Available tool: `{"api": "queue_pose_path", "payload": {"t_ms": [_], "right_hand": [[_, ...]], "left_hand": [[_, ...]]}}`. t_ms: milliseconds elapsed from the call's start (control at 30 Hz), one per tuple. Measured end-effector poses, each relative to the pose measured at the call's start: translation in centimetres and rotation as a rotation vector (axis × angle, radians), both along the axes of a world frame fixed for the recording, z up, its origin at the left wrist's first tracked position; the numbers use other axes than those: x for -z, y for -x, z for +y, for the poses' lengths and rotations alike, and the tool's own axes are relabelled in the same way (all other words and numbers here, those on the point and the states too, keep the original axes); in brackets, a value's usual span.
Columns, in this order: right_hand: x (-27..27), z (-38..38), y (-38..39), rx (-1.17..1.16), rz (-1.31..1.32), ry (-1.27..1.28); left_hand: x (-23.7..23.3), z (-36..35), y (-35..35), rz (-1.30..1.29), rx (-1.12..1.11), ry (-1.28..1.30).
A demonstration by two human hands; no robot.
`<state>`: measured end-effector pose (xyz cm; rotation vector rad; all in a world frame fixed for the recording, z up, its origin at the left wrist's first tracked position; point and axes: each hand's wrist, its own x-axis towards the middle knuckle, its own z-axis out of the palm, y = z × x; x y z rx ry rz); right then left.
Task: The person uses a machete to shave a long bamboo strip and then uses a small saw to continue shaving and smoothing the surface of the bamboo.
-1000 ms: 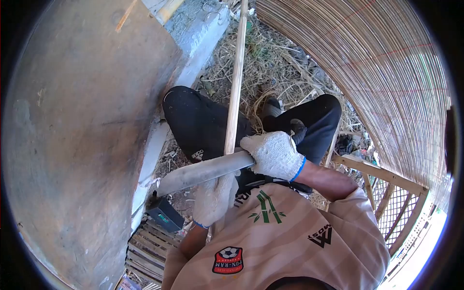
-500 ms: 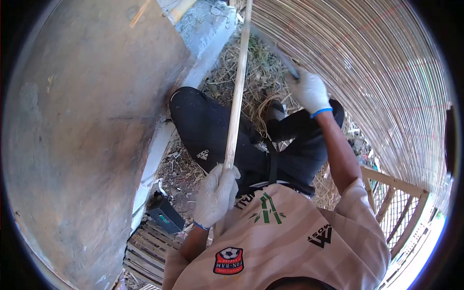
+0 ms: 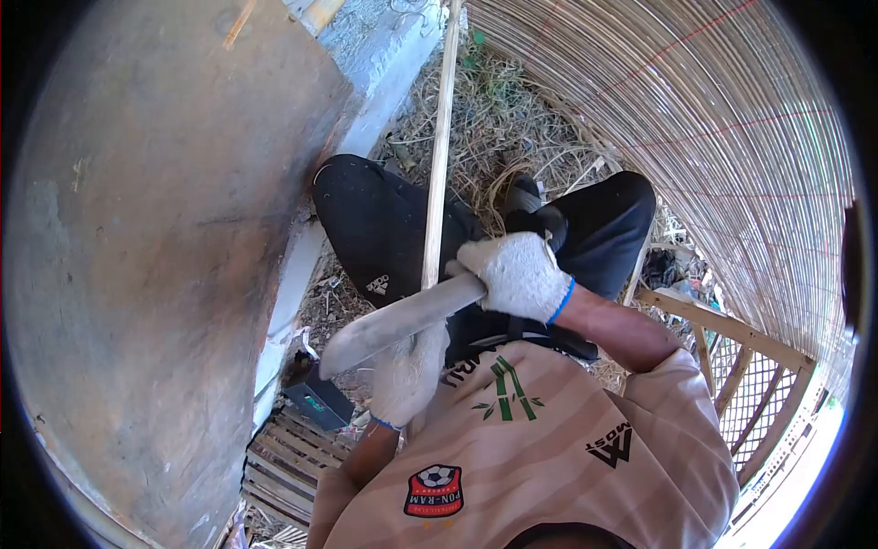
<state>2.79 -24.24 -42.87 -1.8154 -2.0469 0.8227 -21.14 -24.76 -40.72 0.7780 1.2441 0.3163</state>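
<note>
A long pale wooden strip point(image 3: 439, 165), likely split bamboo, runs from my lap up past the top of the view. My gloved left hand point(image 3: 409, 384) is wrapped round its lower part, close to my shirt. In my gloved right hand point(image 3: 523, 274) is a machete point(image 3: 395, 326), its handle hidden by the fingers. The broad grey blade points left, lying across the strip just above my left hand and covering part of that glove in this view. My right fist is beside the strip, over my lap.
A large brown board point(image 3: 174, 238) leans along the left, with a whitish ledge point(image 3: 384, 101) beside it. Right of me curves a thin-slatted bamboo screen point(image 3: 695, 110). A dark box point(image 3: 318, 403) sits near a slatted wooden rack point(image 3: 283, 467). Dry grass point(image 3: 476, 128) covers the ground ahead.
My right hand has swung the machete from the upper right down and toward me, across the strip. The strip's far end has shifted slightly left; my left hand keeps its grip.
</note>
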Motion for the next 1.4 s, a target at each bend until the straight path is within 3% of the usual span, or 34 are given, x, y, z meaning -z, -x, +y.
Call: {"api": "queue_pose_path", "payload": {"t_ms": [33,167,233,300,367,433,600,667,700,767,867,933,967,1067,1200,1300,1367,1400], "right_hand": [[0.3,0.4,-0.7,0.006,0.007,-0.088],[0.5,1.7,-3.0,0.015,-0.109,-0.146],[0.6,3.9,-7.2,0.307,-0.315,0.011],[2.4,5.3,-12.9,0.689,-0.367,-0.078],[0.5,4.4,-14.7,0.73,-0.158,-0.161],[-3.5,2.8,-12.0,0.608,-0.151,-0.074],[-3.4,-1.6,-2.9,0.062,-0.028,-0.042],[-2.7,-2.4,-0.1,-0.07,0.036,0.068],[-2.5,-2.6,0.7,-0.104,0.079,0.115],[-1.3,-2.5,0.8,-0.074,0.141,0.073],[0.6,-1.0,-1.2,0.023,0.015,-0.137],[1.4,0.6,-4.1,0.193,-0.159,-0.163],[1.1,1.6,-6.1,0.328,-0.157,-0.059],[-0.2,2.3,-7.8,0.3,-0.223,-0.103],[-2.3,-0.3,-4.1,0.092,-0.183,-0.07],[-1.0,-1.2,-2.2,-0.055,-0.056,0.006],[0.8,0.2,-3.9,0.037,-0.073,-0.268],[1.8,1.5,-5.7,0.17,-0.146,-0.169]], "left_hand": [[0.0,0.4,-0.7,-0.069,-0.176,0.176],[-2.2,1.4,-2.0,-0.141,-0.205,0.304],[-5.4,2.2,-2.9,0.034,0.178,-0.076],[-4.7,1.5,-2.1,0.036,0.151,-0.105],[-4.9,1.9,-1.3,-0.042,0.102,0.063],[-4.7,1.7,-1.2,-0.1,0.091,0.089],[-2.7,0.6,-1.0,-0.208,0.09,0.145],[-1.2,-1.6,-1.1,0.0,-0.572,0.388],[-1.1,-1.7,-0.4,0.011,-0.573,0.384],[-1.1,-1.6,0.9,0.158,0.234,-0.306],[-4.8,0.8,-1.5,0.172,0.386,-0.269],[-6.7,1.2,-2.6,0.13,0.317,-0.16],[-7.0,1.3,-2.8,0.092,0.249,-0.053],[-6.2,0.9,-2.3,-0.003,0.214,-0.076],[-5.2,0.7,-2.3,-0.04,0.179,0.016],[-5.2,0.5,-2.2,0.12,0.263,-0.161],[-5.5,0.6,-1.6,0.009,0.227,-0.099],[-5.6,0.6,-1.5,0.014,0.227,-0.1]]}}
